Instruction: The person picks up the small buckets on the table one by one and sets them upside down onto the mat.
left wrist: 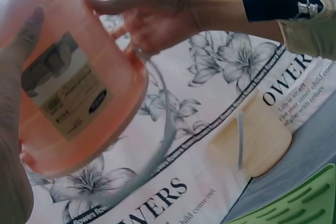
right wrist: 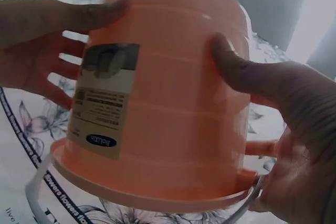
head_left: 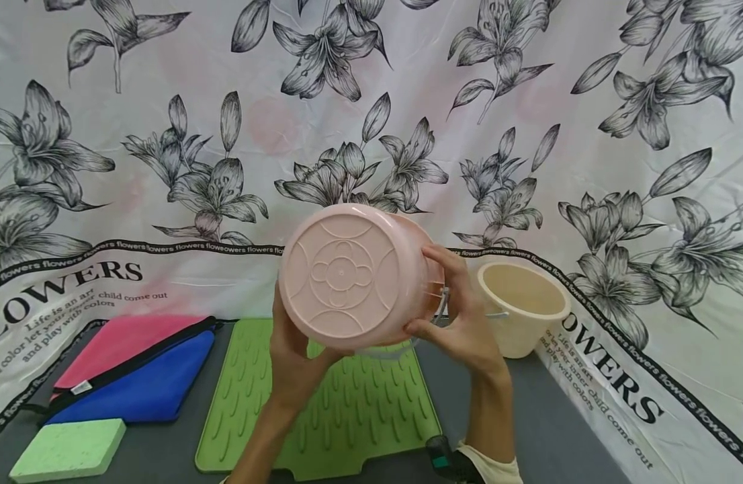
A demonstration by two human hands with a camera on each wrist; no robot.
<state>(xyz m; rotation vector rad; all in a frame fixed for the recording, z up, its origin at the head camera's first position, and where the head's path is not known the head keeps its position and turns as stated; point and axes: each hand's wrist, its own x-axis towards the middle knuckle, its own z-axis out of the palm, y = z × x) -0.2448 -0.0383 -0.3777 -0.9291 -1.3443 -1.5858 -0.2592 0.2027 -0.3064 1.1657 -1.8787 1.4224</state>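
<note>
A pink bucket (head_left: 341, 272) is held up over the table, tipped so that its embossed bottom faces the head camera. My left hand (head_left: 295, 359) grips its wall from the lower left. On the other side my right hand (head_left: 462, 319) holds the wall close to the rim, beside the handle joint. Both thumbs press on the wall in the right wrist view, where the bucket (right wrist: 184, 93) has its rim downward. A printed label (right wrist: 103, 100) is stuck on the wall, and the pale handle (left wrist: 167, 103) hangs loose from the rim.
A cream bucket (head_left: 510, 339) stands at the right. Below the hands lies a green ridged mat (head_left: 371, 417). To the left are a pink and blue zip pouch (head_left: 148, 376) and a light green block (head_left: 69, 449). Flower-printed cloth (head_left: 408, 40) hangs behind the table.
</note>
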